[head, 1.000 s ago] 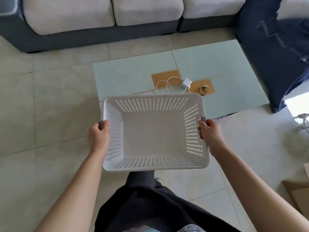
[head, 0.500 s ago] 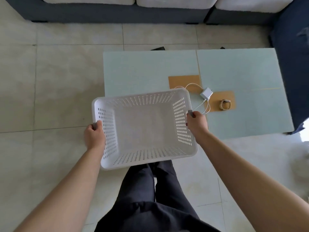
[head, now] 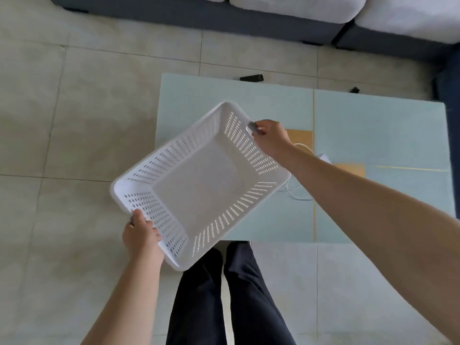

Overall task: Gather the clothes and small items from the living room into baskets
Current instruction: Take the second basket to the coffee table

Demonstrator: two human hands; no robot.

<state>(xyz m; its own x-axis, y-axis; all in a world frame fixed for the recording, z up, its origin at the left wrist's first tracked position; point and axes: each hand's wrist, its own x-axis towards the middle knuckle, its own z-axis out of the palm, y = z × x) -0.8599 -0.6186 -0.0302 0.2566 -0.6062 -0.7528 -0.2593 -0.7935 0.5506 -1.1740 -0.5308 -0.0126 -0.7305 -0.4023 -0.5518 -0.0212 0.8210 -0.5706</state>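
**Q:** Start at the left. What's down there?

**Me:** Beige tiled floor (head: 62,145). Then my left hand (head: 142,239), fingers curled round the basket's near-left end, thumb on the rim, gripping a small grey handle that pokes out above my knuckles.

**Q:** And the basket itself?

**Me:** White plastic basket (head: 196,192), rectangular, rounded corners. All four walls punched with rows of small slots; the floor is solid and plain. Nothing inside. It sits skewed in view, one corner toward me, the opposite corner toward the sofa, held in the air between both hands. Its far half overlaps the pale green glass table (head: 373,125); its near corner hangs above my dark trousers (head: 239,295). (Light shines through the slots on the right-hand walls.)

**Q:** Right side?

**Me:** My right hand (head: 270,138) closes over the far-right rim, fingers wrapped on the matching grey handle. Just beyond my forearm, a white cable (head: 295,195) loops on the table, with a corner of a white charger block (head: 326,159) peeking out, mostly hidden by the arm. Tan squares show under the glass.

**Q:** Far edge?

**Me:** Grey sofa (head: 224,18) with light cushions.
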